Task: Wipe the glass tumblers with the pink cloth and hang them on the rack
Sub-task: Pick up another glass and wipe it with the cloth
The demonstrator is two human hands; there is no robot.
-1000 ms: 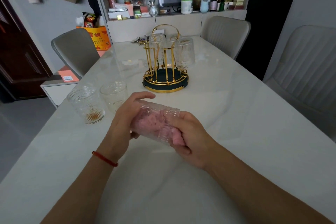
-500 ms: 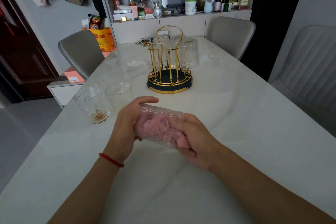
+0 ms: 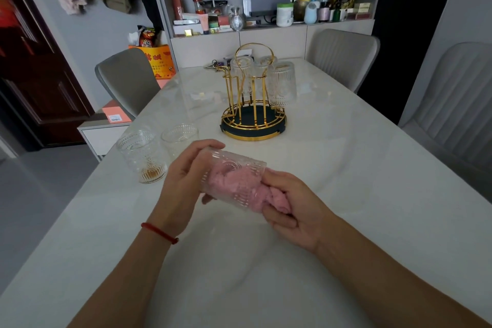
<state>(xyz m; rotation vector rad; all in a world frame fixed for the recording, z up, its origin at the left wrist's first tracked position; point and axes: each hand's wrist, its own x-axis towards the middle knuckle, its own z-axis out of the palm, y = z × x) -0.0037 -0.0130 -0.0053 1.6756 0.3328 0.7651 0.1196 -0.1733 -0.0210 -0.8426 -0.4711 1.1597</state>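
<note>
Head view: glass [image 3: 234, 181] on its side over table [image 3: 346, 194], pink cloth [image 3: 239, 184] stuffed inside; left hand [image 3: 183, 181] grips glass; right hand [image 3: 290, 202] pinches cloth; wiping half done; three glasses hang on rack [image 3: 253, 104]; two glasses [image 3: 142, 154] wait beside.

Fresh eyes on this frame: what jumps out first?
The glass tumbler held on its side over the near middle of the table, with the pink cloth stuffed inside; the left hand grips its base and the right hand holds the cloth at its mouth. Next, the gold rack behind, with tumblers hung upside down, and two upright tumblers at left.
</note>
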